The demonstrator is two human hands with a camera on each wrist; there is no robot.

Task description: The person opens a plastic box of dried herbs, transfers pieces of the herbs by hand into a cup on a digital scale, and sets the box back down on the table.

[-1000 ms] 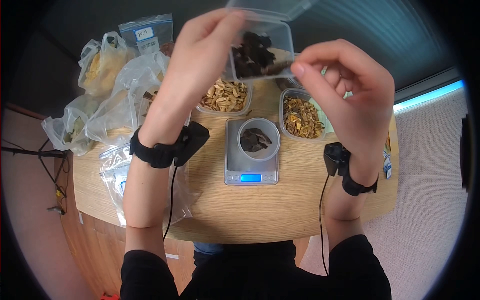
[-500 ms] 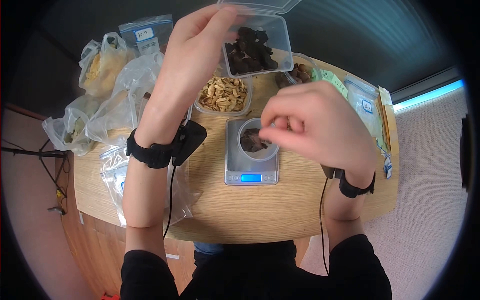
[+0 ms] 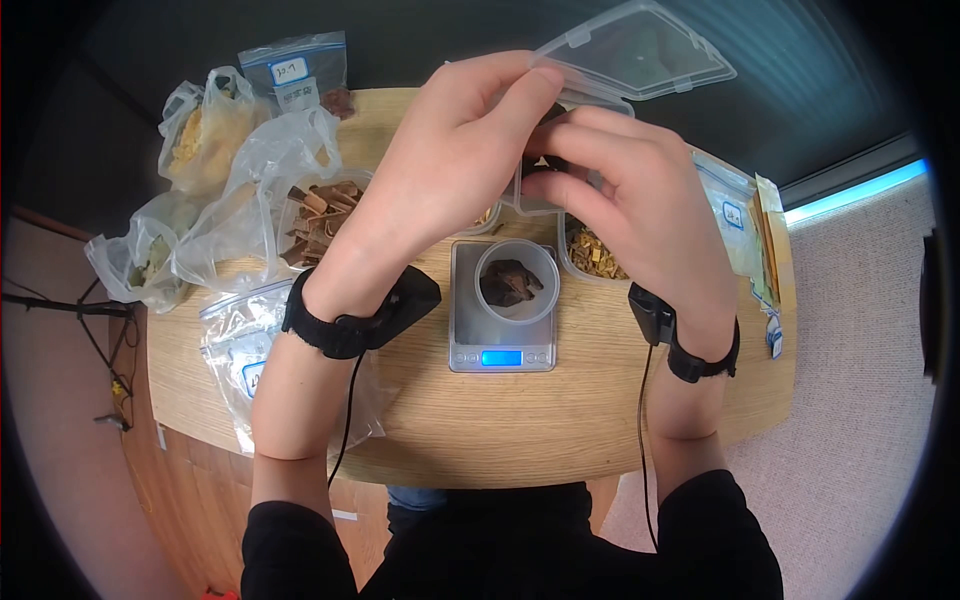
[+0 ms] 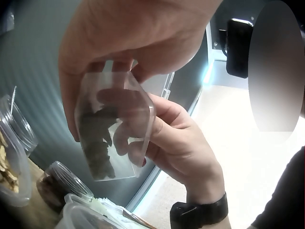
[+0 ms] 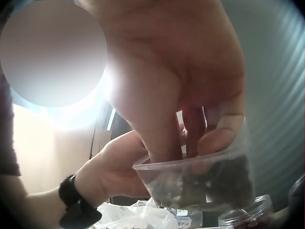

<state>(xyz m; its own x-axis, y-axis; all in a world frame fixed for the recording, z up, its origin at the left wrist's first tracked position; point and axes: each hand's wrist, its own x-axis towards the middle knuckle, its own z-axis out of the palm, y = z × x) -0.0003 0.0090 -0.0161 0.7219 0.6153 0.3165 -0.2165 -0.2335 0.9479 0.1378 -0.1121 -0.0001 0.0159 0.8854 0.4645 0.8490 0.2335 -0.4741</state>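
Your left hand (image 3: 450, 140) grips the tub (image 4: 112, 129) of dark pieces, held up above the scale (image 3: 502, 305), its lid (image 3: 640, 50) hinged open behind. Your right hand (image 3: 630, 200) has its fingers (image 5: 167, 138) curled down inside the tub's rim, among the pieces. Just below, the cup (image 3: 516, 278) on the scale sits uncovered.

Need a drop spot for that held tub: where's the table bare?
Bare wood runs along the near edge, in front of the scale, and right of it toward the zip bags. The back row of tubs and the plastic bags on the left are crowded.
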